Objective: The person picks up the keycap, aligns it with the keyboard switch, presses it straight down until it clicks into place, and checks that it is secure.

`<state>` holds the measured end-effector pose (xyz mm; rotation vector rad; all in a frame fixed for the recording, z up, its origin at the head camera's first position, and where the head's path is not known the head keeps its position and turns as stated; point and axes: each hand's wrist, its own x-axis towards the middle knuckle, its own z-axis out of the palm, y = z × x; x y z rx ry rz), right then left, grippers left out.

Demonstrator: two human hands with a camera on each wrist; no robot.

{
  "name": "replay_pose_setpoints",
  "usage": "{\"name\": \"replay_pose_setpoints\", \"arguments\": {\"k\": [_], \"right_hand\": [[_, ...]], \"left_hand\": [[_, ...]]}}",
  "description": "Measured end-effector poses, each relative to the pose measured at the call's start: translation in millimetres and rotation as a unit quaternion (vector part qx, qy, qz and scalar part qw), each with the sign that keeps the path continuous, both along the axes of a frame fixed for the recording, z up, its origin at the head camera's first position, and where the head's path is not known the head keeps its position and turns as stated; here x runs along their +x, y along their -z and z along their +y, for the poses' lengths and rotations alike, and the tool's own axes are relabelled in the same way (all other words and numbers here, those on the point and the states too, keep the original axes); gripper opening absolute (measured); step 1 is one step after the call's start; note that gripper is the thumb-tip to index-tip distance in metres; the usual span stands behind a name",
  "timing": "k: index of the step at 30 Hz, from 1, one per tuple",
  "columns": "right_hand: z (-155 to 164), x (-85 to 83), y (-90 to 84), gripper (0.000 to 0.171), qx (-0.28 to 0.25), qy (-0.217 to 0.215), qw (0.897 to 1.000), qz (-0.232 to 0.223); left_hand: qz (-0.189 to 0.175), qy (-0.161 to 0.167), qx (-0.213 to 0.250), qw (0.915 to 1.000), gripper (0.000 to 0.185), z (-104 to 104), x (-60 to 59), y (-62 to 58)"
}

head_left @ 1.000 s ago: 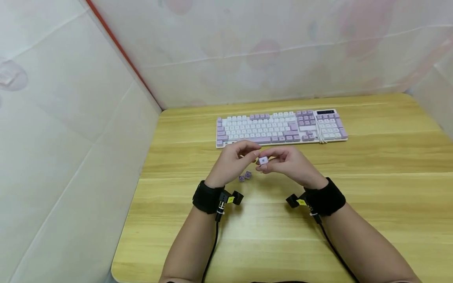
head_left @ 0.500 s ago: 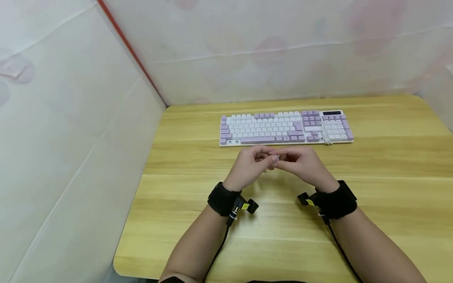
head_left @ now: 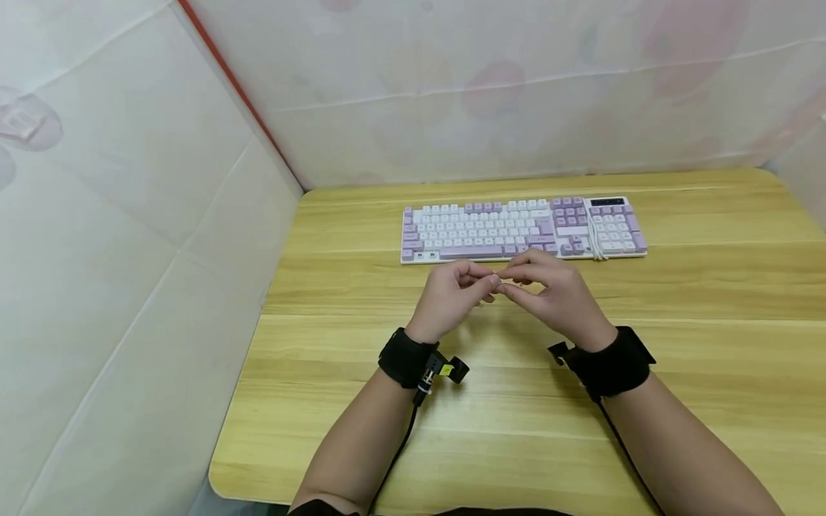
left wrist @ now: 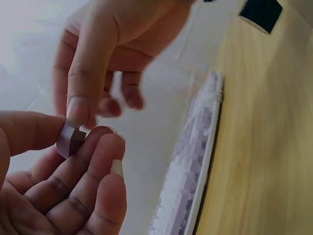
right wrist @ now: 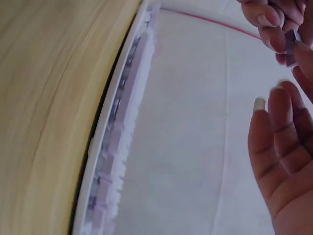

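Purple keycap [left wrist: 70, 140]: small, held in the air between both hands, above the surface and just in front of the keyboard. In the left wrist view it sits pinched between the left thumb and the curled left fingertips [left wrist: 100, 142]. In the head view it is hidden behind the fingers.

Left hand [head_left: 449, 295]: raised off the surface, fingers curled inward, thumb and fingertips pinching the keycap. Black wrist strap with a small camera and a cable running back along the forearm.

Right hand [head_left: 553, 294]: raised, meeting the left hand fingertip to fingertip. One finger comes down onto the top edge of the keycap, as seen in the left wrist view; the remaining fingers hang loosely bent and apart. The right wrist view shows a purple edge of the keycap [right wrist: 291, 46] at the finger ends. Whether this hand truly grips the keycap or only touches it cannot be told. Black wrist strap likewise.

Keyboard [head_left: 523, 229]: full-size, white and purple keys, lying flat at the far side of the surface, parallel to its back edge, near the hands but apart from them. A white cable lies over its right part.

Surface [head_left: 710, 344]: light yellow wood grain, rounded corners.

Surround: pale sheeted walls [head_left: 129, 215] at left and behind, with a red strip [head_left: 232, 93] along the left corner.
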<state>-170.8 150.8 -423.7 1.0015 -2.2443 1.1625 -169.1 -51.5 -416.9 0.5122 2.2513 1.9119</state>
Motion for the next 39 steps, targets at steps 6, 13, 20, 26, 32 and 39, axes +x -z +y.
{"name": "replay_pose_setpoints", "arguments": {"k": [6,13,20,26,32,39], "right_hand": [[-5,-0.5,1.5,0.032,0.042,0.007,0.996,0.077],[-18,-2.2,6.5,0.035,0.062,0.011,0.992,0.112],[-31,-3.4,4.9,0.035,0.047,0.022,0.991,0.125],[-56,-25.3,-5.5,0.029,0.049,-0.016,0.992,0.116],[-84,-61.0,-5.9,0.018,0.053,-0.007,0.998,0.042],[-105,-104.2,19.0,0.016,0.219,0.006,0.974,-0.06]], "left_hand": [[0.003,-0.007,-0.014,0.9999,0.016,-1,-0.8,1.0],[-0.017,-0.023,-0.038,0.9989,0.015,-11,-1.6,-1.8],[-0.02,-0.001,-0.037,0.9991,0.015,-25,-9.9,-7.8],[-0.015,0.01,-0.051,0.9985,0.025,-60,-20.4,-21.9],[-0.025,-0.083,-0.065,0.9941,0.038,-98,-24.3,-39.0],[-0.038,-0.146,-0.037,0.9878,0.033,-119,-19.8,-45.2]]}}
